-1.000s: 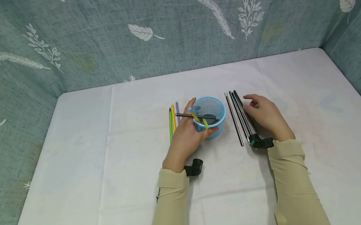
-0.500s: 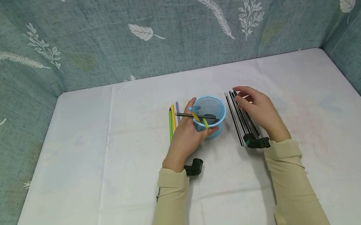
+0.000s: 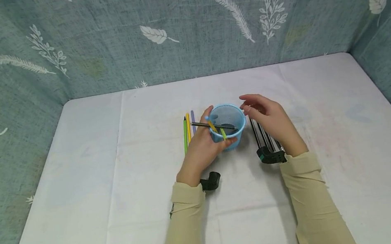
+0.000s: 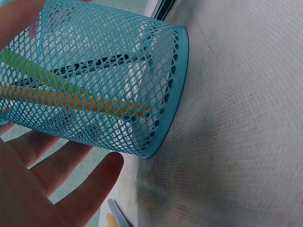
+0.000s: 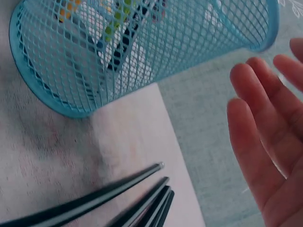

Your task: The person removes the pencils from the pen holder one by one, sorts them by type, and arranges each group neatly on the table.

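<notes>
A light-blue mesh pen cup (image 3: 237,142) stands on the white table, with my left hand (image 3: 201,148) gripping it, thumb and fingers spread around its sides. Inside lean a black pencil (image 3: 201,125), an orange-yellow one (image 4: 71,99) and a green one (image 4: 42,73). My right hand (image 3: 274,121) hovers at the cup's right rim, fingers loosely bent, nothing visible between them. In the right wrist view, its fingertips (image 5: 242,75) are just beside the cup's mouth. Several black-and-silver pencils (image 3: 256,134) lie under and beside the right hand, partly hidden by it.
Left of the cup, partly behind the left hand, lie a green pencil (image 3: 185,136), a yellow pencil (image 3: 188,123) and a purple pencil (image 3: 193,119). A green leaf-patterned curtain (image 3: 182,28) rises behind the table (image 3: 151,236).
My right hand has moved left from the right side of the dark pencils, across their upper ends to the cup's rim. The left hand and cup have stayed in place.
</notes>
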A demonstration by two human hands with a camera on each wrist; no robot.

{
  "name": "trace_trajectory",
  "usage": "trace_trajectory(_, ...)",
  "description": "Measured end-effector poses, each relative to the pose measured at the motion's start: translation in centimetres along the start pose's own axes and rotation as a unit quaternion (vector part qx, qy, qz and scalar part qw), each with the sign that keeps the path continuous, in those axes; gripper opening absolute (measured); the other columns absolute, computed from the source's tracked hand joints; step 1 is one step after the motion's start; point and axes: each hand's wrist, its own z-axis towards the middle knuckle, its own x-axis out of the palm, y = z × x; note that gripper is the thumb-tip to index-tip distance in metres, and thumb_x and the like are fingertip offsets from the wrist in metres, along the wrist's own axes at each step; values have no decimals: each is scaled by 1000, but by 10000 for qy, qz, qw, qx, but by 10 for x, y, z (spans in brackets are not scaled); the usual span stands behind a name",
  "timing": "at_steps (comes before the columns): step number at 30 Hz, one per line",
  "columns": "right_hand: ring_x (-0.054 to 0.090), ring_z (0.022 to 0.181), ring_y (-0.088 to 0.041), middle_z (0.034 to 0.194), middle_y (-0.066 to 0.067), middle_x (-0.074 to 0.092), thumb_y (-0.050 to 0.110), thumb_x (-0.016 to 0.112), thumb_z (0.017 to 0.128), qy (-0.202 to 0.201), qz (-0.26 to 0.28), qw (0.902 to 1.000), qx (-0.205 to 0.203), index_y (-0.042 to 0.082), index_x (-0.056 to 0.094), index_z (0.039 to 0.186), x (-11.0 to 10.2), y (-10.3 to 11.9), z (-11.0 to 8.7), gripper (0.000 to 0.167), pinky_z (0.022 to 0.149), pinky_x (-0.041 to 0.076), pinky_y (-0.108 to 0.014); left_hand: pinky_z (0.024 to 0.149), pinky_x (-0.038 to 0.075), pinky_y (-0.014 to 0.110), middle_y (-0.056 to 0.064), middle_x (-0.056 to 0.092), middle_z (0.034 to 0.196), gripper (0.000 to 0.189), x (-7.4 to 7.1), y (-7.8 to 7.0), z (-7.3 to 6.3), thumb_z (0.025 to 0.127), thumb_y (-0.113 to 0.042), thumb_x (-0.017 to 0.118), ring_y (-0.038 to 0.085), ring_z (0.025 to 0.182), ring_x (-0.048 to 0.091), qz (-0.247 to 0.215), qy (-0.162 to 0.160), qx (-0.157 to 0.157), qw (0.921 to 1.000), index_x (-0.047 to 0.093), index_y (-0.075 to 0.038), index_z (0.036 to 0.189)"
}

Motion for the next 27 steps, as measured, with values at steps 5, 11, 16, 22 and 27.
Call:
trace_trajectory(5, 48, 108, -15, 120, 0, 51, 26, 51, 91, 442, -65, 9982, -402, 18, 49, 127, 5, 4, 0, 37, 89, 39, -37, 91, 38, 40, 2, 45, 128, 98, 0, 0, -1, 66, -59, 67, 15, 114, 44, -25, 46, -119, 9999, 7, -38, 141)
trace_trajectory(11, 36, 121, -14, 134, 8, 38, 30, 53, 90, 992, -274, 9934, -504, 23, 42, 132, 12, 11, 2, 45, 95, 33, -38, 91, 38, 40, 1, 45, 127, 98, 0, 1, 0, 66, -60, 66, 15, 113, 45, -79, 5, -11, 10000, 7, -37, 141)
trace_trajectory(16, 20, 131, -15, 143, 4, 25, 27, 59, 87, 1561, -323, 9859, -514, 22, 32, 139, 14, 32, -3, 59, 100, 23, -47, 89, 40, 37, 3, 47, 125, 99, 0, 2, 0, 70, -55, 66, 15, 110, 48, 170, 10, 361, 9992, 5, -28, 143)
trace_trajectory(22, 14, 132, -22, 146, -8, 17, 16, 66, 81, 1843, -427, 9800, -625, 12, 27, 140, 14, 49, -5, 72, 99, 21, -52, 89, 41, 32, 12, 48, 125, 94, -1, 3, -1, 78, -37, 67, 19, 108, 51, 835, -101, 1069, 9907, 3, -12, 143)
trace_trajectory(27, 12, 132, -23, 146, -5, 14, 16, 70, 77, 1897, -419, 9798, -485, 11, 25, 141, 17, 51, -6, 78, 99, 20, -51, 89, 41, 33, 11, 45, 129, 94, -3, 2, -2, 79, -39, 66, 19, 110, 49, 871, 2, 783, 9931, 1, -16, 143)
